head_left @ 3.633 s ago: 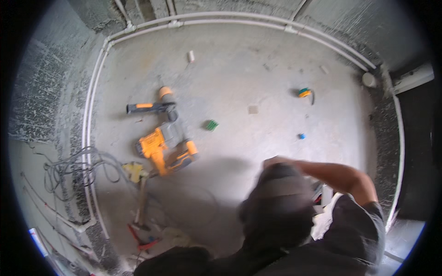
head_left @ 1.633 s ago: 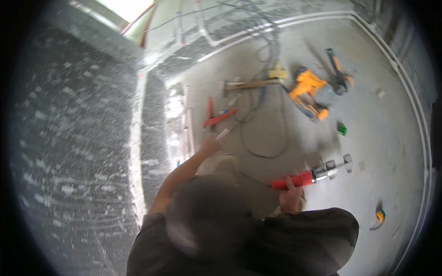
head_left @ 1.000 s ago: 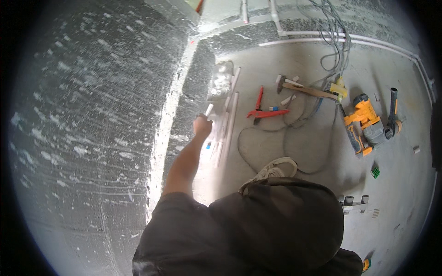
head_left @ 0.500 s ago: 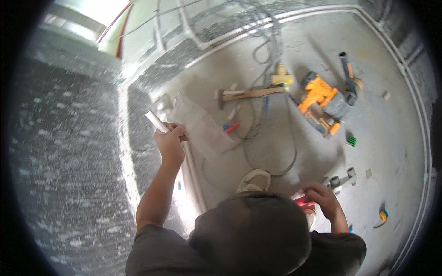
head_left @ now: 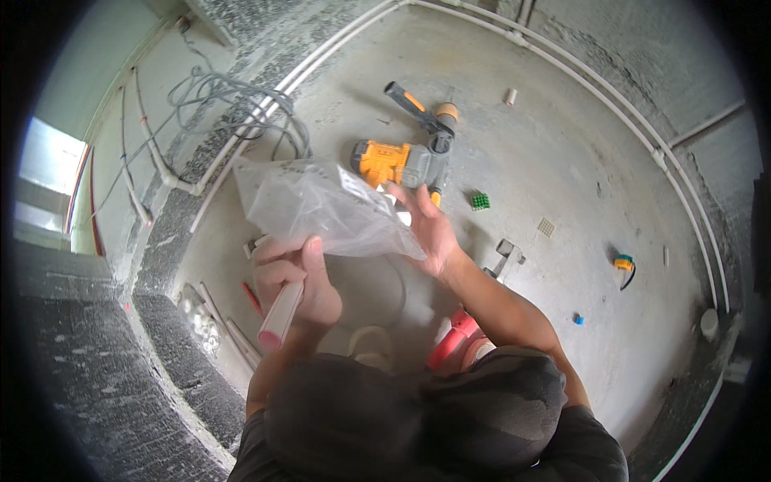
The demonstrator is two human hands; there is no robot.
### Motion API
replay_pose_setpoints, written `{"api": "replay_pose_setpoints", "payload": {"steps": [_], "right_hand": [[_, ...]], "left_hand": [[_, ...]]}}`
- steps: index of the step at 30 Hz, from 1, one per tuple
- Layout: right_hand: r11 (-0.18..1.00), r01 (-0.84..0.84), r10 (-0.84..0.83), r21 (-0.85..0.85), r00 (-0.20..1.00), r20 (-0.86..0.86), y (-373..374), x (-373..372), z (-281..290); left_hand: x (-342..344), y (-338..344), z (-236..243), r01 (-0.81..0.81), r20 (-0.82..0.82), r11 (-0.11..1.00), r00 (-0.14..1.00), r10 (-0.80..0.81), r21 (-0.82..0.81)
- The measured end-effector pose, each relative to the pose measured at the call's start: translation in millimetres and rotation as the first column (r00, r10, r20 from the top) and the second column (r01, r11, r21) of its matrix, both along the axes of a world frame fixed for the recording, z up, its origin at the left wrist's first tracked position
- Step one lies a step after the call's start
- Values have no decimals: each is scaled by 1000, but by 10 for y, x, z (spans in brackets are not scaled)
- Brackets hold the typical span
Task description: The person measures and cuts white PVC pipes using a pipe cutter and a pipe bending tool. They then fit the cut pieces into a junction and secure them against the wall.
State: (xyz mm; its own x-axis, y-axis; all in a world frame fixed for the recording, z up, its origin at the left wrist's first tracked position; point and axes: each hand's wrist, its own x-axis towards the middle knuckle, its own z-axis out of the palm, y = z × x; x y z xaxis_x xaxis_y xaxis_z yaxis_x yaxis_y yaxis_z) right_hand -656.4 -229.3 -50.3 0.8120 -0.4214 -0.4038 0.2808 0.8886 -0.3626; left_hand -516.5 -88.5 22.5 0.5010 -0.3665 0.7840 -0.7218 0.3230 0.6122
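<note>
My left hand (head_left: 299,291) is closed round a short white plastic pipe (head_left: 281,317), its cut end facing me. The thumb and fingertips lie against the lower edge of a clear plastic bag (head_left: 309,205), which is raised above the floor. My right hand (head_left: 436,239) grips the bag's right side, with some fingers hidden behind it. Small white pieces (head_left: 393,205) show by those fingers; I cannot tell whether they are inside the bag. Below, by my shoe (head_left: 371,345), lies a red-handled tool (head_left: 455,337).
An orange and grey rotary hammer (head_left: 405,161) lies beyond the bag. Grey cable (head_left: 233,100) loops at the far left. White pipes (head_left: 337,44) run along the wall base. A green block (head_left: 480,201), a metal bracket (head_left: 506,255) and a yellow tape measure-like item (head_left: 623,263) lie rightward.
The bag has come up off the floor into my hands. My right hand has left the red tool; my left has brought the pipe inward. The view has swung right.
</note>
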Motion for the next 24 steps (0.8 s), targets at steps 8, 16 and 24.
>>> {"api": "replay_pose_setpoints", "payload": {"steps": [8, 16, 24], "right_hand": [[970, -133, 105, -203, 984, -141, 263, -519, -760], [826, -549, 451, -130, 781, -431, 1006, -1242, -124], [264, -363, -21, -894, 924, -382, 758, -1160, -282]], "left_hand": [[871, 1433, 82, -124, -127, 780, 959, 252, 614], [1301, 1732, -6, 79, -97, 80, 963, 250, 994], [-29, -276, -563, 993, -961, 55, 91, 261, 108]]}}
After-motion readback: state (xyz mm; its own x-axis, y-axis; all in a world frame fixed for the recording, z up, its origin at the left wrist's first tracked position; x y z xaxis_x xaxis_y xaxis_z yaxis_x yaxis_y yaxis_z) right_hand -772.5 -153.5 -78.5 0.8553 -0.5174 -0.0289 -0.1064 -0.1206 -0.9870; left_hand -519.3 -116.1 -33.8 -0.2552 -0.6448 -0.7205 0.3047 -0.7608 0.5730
